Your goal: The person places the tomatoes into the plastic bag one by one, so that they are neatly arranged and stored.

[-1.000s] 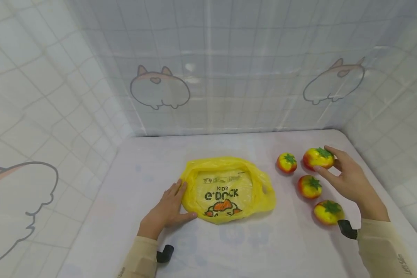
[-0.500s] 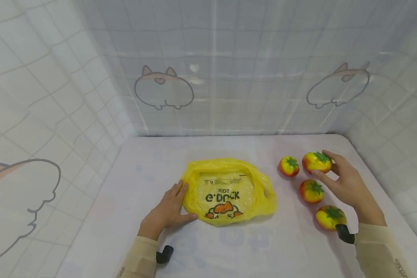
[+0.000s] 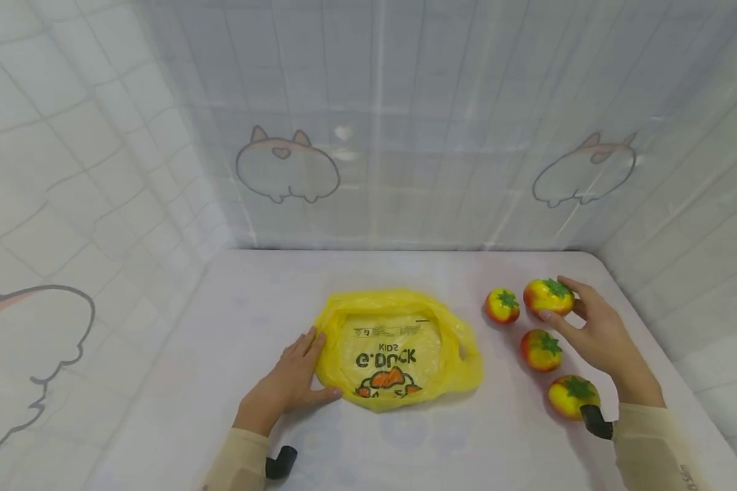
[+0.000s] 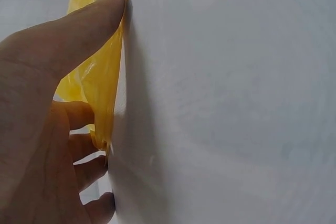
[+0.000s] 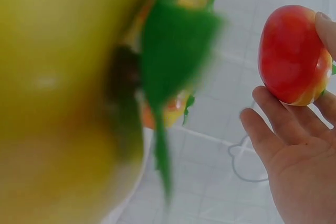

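My right hand [image 3: 597, 335] holds a red-and-yellow toy tomato [image 3: 543, 300] with a green leafy top, thumb on one side and fingers on the other. In the right wrist view the same toy tomato [image 5: 290, 53] shows its red underside. Whether it is off the table I cannot tell. A yellow plastic bag [image 3: 460, 354], its mouth spread wide, lies mid-table with a duck print inside. My left hand [image 3: 291, 376] touches the bag's left side with extended fingers. In the left wrist view the thumb lies against the yellow plastic [image 4: 102, 77], the other fingers partly behind it.
Three more toy tomatoes lie near my right hand: a small one [image 3: 501, 306] at the back, one [image 3: 539, 350] in the middle, and one [image 3: 571, 395] in front, beside my wrist camera. Tiled-print walls [image 3: 368, 136] border the white table [image 3: 374, 450].
The held toy tomato has shifted slightly left, nearer the small one, with my right hand. The head view has shifted a little. My left hand keeps its place at the bag.
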Available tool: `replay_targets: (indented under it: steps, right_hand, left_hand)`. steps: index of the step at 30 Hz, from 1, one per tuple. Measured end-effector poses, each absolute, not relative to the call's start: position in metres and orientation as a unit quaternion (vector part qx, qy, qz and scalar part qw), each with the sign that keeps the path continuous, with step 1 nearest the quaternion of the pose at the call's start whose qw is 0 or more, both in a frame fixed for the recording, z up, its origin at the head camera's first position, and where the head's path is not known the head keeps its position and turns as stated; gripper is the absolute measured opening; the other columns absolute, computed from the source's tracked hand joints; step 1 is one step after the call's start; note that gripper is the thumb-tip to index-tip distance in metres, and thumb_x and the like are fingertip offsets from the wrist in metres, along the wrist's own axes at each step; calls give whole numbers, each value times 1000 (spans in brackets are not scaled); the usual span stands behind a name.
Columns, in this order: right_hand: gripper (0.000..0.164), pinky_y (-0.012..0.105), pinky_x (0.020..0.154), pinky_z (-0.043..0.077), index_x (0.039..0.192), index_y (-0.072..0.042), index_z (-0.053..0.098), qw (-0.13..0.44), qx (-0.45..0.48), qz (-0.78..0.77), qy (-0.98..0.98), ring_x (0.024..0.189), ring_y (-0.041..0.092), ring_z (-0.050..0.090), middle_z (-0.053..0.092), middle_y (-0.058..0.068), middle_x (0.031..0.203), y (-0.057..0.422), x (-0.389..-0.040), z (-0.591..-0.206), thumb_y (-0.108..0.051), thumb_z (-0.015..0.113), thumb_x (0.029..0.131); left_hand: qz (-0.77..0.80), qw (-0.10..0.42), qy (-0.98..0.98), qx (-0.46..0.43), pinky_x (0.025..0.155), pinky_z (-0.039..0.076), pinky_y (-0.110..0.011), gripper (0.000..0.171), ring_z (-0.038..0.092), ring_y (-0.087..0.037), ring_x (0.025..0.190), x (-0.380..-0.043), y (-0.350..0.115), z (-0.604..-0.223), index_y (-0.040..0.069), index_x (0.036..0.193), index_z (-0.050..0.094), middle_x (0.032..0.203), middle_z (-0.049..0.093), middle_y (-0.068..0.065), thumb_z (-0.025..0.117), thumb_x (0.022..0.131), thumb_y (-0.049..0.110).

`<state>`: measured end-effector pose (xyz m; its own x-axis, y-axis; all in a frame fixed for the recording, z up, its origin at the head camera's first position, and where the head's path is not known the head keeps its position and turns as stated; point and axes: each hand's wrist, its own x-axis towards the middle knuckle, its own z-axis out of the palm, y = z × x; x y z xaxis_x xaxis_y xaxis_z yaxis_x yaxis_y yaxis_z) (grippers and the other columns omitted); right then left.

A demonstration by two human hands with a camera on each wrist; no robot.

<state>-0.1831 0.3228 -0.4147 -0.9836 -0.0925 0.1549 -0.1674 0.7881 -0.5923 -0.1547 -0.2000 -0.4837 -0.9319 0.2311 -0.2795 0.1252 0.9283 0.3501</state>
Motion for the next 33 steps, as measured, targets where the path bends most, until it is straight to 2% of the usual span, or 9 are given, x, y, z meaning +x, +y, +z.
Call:
replay_targets:
  steps: [8,17,33]
  right_hand:
    - [79,77,98,41,160,-6,29,69,79,321,-941,126,61,51,39,30,155,320,-185,-414,-37,69,99]
    - [84,75,99,43,162,-11,27,46,74,323,-942,128,58,50,36,27,157,307,-190,-410,-42,70,98]
    - [79,72,102,43,161,-10,29,57,91,336,-936,129,56,51,39,25,156,289,-197,-404,-40,68,99]
  left_hand:
    - [163,149,970,102,123,25,-61,119,15,-43,156,-154,-202,-488,8,165,19,172,9,-16,74,80,70]
    - [163,156,970,86,122,26,-62,119,16,-42,156,-154,-200,-485,12,166,19,173,9,-13,75,79,70]
    - [164,162,968,96,124,24,-60,118,15,-42,157,-151,-201,-477,8,165,19,172,9,-17,75,80,69]
